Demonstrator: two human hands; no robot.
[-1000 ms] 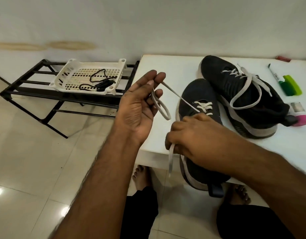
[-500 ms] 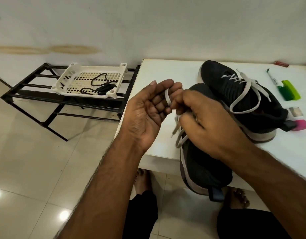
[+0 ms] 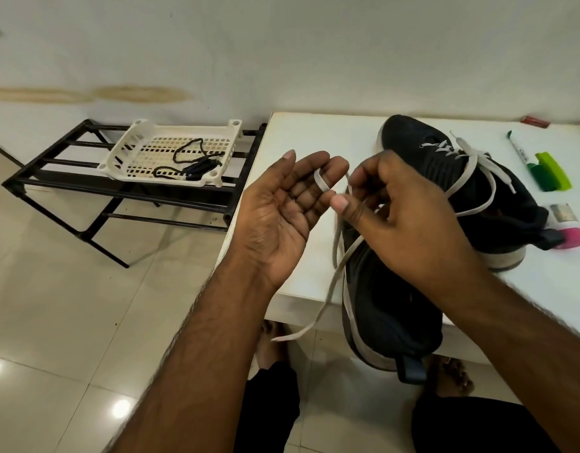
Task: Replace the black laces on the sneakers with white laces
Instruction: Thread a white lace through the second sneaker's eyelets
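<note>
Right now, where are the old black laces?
Head view, left side: the black laces lie in the white basket on the black rack, left of the table.

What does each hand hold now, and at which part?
The left hand has the white lace looped over one finger, near the fingertip. The right hand pinches the same lace just beside that loop. The free end hangs below the table edge.

Two bare forearms without sleeves, left hand (image 3: 278, 217), right hand (image 3: 399, 217), short trimmed nails, black trousers (image 3: 269, 410), bare feet (image 3: 452, 377)
</note>
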